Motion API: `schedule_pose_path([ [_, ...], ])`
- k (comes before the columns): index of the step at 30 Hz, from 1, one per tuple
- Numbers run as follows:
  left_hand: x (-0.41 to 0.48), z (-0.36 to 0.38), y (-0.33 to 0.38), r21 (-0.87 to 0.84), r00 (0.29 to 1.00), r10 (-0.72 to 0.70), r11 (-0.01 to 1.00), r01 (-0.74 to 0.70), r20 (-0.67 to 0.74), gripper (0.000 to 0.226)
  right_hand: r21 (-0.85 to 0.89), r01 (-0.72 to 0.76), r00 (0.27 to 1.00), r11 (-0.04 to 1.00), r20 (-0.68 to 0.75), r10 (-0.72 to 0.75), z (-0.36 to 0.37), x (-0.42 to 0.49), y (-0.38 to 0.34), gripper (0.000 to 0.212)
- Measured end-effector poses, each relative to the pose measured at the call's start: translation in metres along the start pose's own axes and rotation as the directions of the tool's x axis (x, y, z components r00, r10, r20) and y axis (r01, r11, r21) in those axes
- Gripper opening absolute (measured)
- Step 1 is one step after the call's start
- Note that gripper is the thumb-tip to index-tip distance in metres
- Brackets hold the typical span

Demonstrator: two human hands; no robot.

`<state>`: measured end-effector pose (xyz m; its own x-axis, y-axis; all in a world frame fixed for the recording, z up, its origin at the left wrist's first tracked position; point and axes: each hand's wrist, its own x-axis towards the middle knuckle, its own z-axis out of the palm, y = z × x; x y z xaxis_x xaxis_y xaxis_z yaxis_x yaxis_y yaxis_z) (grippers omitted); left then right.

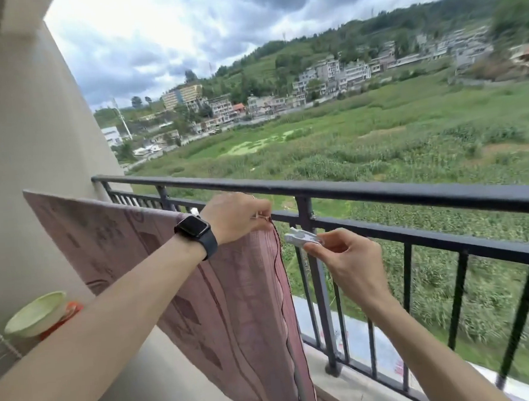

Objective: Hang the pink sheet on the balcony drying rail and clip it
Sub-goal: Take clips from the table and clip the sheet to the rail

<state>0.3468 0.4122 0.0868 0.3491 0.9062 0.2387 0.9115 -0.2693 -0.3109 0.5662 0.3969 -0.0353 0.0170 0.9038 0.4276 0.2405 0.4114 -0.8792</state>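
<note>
while the pink sheet [225, 295] hangs draped with its top fold running level from the wall on the left to the left hand [236, 216], the clipping step is on.

- left hand: watch [193, 228] on the wrist, fingers and thumb pinching the sheet's top right corner at the fold.
- right hand [347, 260]: thumb and fingers pinching the tail of a white clip [301, 239], its mouth pointing left, just beside the sheet's hemmed edge and not touching it.
- drying rail: hidden under the fold (cannot tell whether it is a bar of the black balcony railing [380, 193] or a separate rod close to it).
- small white piece [194, 210] behind the left wrist, maybe a clip already on; too small to tell.
- pale bowl [36, 313] low at the left, not involved.

judgement on doing it well:
- keep the corner pinched taut so the fold stays flat.
- squeeze the clip's tail to spread the mouth wide before moving in.
- bring it down over the fold close to the left fingertips, catching both layers and the rail beneath.
- bite a little inside the hem, not on the very edge, where it could slip off.
- release the corner only once the clip grips.

risk: open sky and heavy cloud suggest wind, and a shallow bite would let the corner lift.
</note>
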Motion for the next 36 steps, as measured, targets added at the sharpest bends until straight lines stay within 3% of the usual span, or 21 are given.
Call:
schedule_pose_path([
  [5,-0.001,0.004,-0.003,-0.07,0.999,-0.039,0.997,0.037,-0.035,0.035,-0.004,0.052,0.998,0.999,0.044,-0.051,0.005,0.02,-0.008,0.029],
  [13,0.006,0.003,0.007,-0.254,0.996,-0.068,0.966,0.053,-0.051,0.025,-0.1,0.117,0.969,0.988,0.231,-0.091,0.019,0.049,-0.021,0.036],
  [17,0.002,-0.001,0.016,-0.225,0.989,-0.124,0.969,0.102,-0.086,0.024,-0.178,0.146,0.957,0.973,0.274,-0.093,0.018,0.05,-0.023,0.055],
  [19,-0.012,0.001,0.022,-0.337,0.959,-0.199,0.934,0.121,-0.204,0.026,-0.166,0.114,0.959,0.98,0.276,-0.065,0.014,0.038,-0.015,0.077],
  [21,-0.038,0.011,0.034,-0.601,0.887,-0.346,0.793,0.101,-0.307,0.026,-0.104,0.036,0.962,0.994,0.274,-0.006,0.011,0.015,0.0,0.082],
  [22,-0.053,0.024,0.042,-0.74,0.854,-0.429,0.667,0.081,-0.294,0.023,-0.054,-0.007,0.963,0.999,0.267,0.022,0.01,0.001,0.009,0.074],
  [23,-0.068,0.04,0.054,-0.868,0.841,-0.498,0.492,0.072,-0.213,0.021,-0.004,-0.053,0.965,0.999,0.258,0.052,0.011,-0.014,0.019,0.063],
  [25,-0.096,0.081,0.083,-0.99,0.822,-0.561,0.023,0.136,0.1,0.018,0.08,-0.178,0.952,0.981,0.266,0.151,0.014,-0.049,0.044,0.039],
  [26,-0.109,0.104,0.099,-0.96,0.783,-0.556,-0.192,0.205,0.278,0.017,0.111,-0.26,0.929,0.959,0.299,0.217,0.018,-0.069,0.059,0.031],
  [27,-0.119,0.127,0.116,-0.897,0.725,-0.538,-0.344,0.278,0.431,0.017,0.124,-0.343,0.892,0.931,0.353,0.282,0.023,-0.09,0.076,0.027],
  [30,-0.149,0.194,0.164,-0.732,0.56,-0.481,-0.531,0.426,0.675,0.016,0.066,-0.535,0.745,0.843,0.506,0.433,0.037,-0.154,0.118,0.04],
  [33,-0.176,0.229,0.203,-0.652,0.511,-0.414,-0.576,0.494,0.753,0.014,0.021,-0.675,0.611,0.737,0.577,0.543,0.045,-0.204,0.146,0.027],
  [36,-0.192,0.243,0.223,-0.626,0.502,-0.385,-0.578,0.523,0.774,0.013,0.023,-0.727,0.597,0.686,0.515,0.615,0.047,-0.234,0.162,0.019],
])
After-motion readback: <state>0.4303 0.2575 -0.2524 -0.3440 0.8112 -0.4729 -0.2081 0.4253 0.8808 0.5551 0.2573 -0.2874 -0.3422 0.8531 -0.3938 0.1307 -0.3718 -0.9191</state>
